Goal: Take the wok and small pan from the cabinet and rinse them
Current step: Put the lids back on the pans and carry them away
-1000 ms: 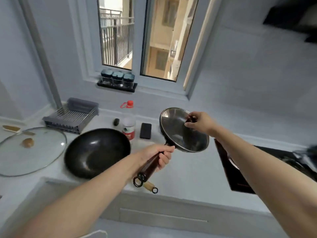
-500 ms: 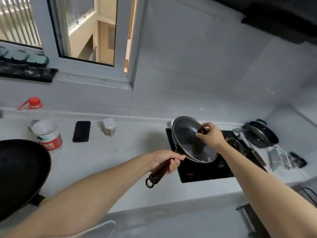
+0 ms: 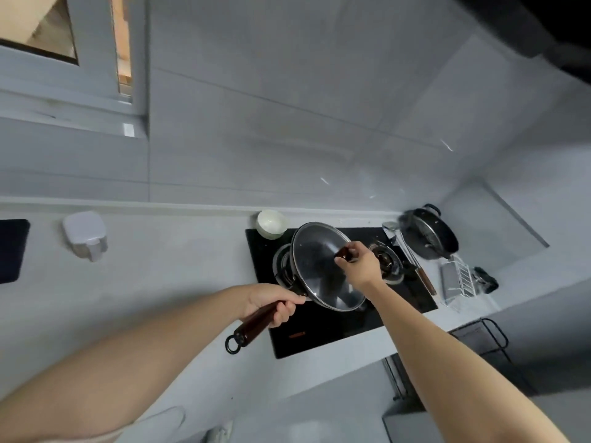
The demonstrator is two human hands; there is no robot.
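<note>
My left hand (image 3: 271,303) is closed around the dark wooden handle (image 3: 256,321) of the small pan (image 3: 323,266), holding it in the air over the stove (image 3: 335,327), while my right hand (image 3: 359,266) pinches the knob (image 3: 343,252) of its glass lid (image 3: 316,260). The pan looks rigid and fairly light, so the handle near the bowl seems the steadiest hold. The lid seems smooth and breakable and could slide, so its knob is the safe place to grip.

Bare counter (image 3: 179,282) left of stove (image 3: 319,334)
</note>
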